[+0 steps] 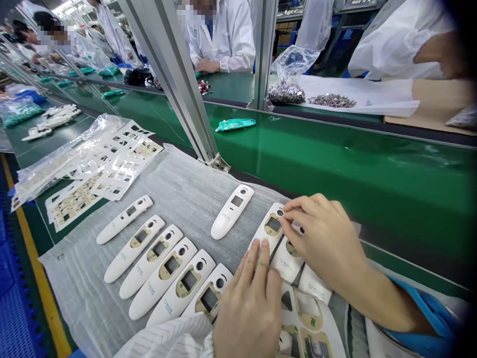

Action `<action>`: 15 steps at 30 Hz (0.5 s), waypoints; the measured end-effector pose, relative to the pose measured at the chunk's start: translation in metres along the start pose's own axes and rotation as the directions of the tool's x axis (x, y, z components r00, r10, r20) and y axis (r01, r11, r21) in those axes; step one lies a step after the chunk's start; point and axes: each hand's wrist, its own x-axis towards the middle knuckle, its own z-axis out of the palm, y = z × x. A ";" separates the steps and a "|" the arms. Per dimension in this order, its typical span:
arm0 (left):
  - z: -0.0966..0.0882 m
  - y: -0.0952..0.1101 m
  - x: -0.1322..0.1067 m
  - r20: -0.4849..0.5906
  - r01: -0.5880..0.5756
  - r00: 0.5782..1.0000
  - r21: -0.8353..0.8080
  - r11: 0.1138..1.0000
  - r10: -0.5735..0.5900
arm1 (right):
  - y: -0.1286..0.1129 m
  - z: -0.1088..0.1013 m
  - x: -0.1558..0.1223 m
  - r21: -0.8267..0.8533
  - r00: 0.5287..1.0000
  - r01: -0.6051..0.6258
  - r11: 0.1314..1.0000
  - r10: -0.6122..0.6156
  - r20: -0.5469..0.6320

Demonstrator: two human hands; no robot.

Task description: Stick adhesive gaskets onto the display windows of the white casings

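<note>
My left hand (pixel 249 303) lies flat, fingers stretched, on the lower end of a white device shell (pixel 267 229) that rests on grey foam sheet (pixel 93 278). My right hand (pixel 325 237) has its fingers pressed together at the shell's window area, touching the yellowish label around the dark display. More white shells (pixel 164 271) lie in a row to the left, and one shell (pixel 232 211) lies apart further back. A sticker sheet (pixel 305 323) lies under my wrists.
Peeled sticker sheets and plastic bags (pixel 89 164) lie at the left. A green conveyor belt (pixel 335 149) carries a teal part (pixel 235 124). A slanted aluminium post (pixel 179 84) rises behind the foam. People in white coats work across the belt beside a bag of small metal parts (pixel 286 92).
</note>
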 end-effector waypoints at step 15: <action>0.007 0.003 -0.004 -0.055 0.081 0.995 0.042 0.996 -0.079 | 0.005 -0.013 -0.014 -0.117 0.967 0.243 0.963 -0.231 0.109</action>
